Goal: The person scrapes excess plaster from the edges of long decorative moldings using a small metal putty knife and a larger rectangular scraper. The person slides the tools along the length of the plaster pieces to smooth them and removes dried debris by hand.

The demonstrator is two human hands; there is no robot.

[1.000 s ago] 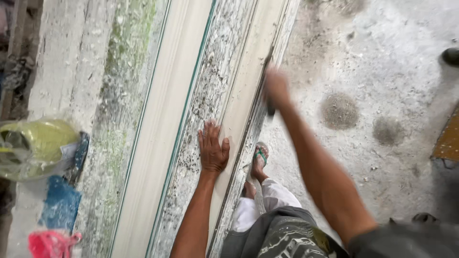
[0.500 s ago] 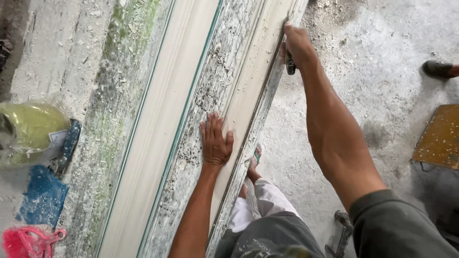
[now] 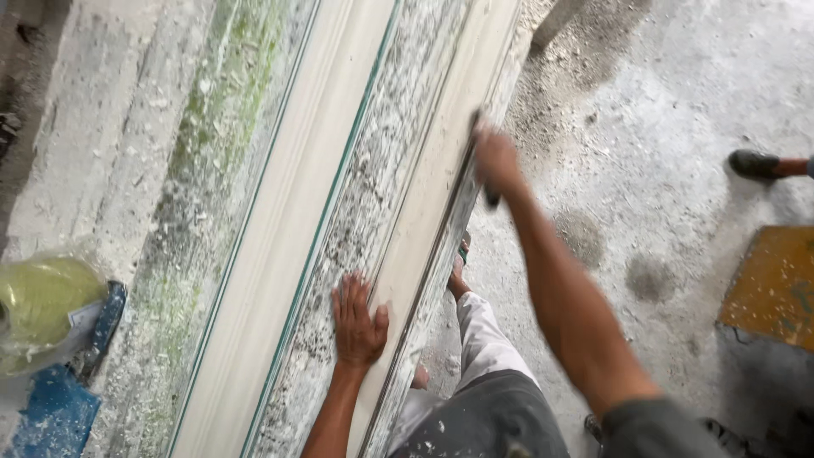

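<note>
The left hand point(image 3: 358, 326) lies flat and open on the long pale moulding point(image 3: 441, 178) on the dusty table point(image 3: 127, 170), while the right hand point(image 3: 494, 159) grips a dark tool point(image 3: 490, 197) along its edge, seemingly mid-scrape, so continuing calls for steady pressure

Soft, even daylight over a dusty work area, with some motion blur

Light is flat and bright, casting only faint shadows on the pale concrete floor point(image 3: 661, 127). The right hand point(image 3: 496, 161) and its forearm are smeared by movement; the left hand point(image 3: 358, 318) is sharper. The yellow-green bundle point(image 3: 42, 309) at the left edge looks soft, with no harsh glare
</note>
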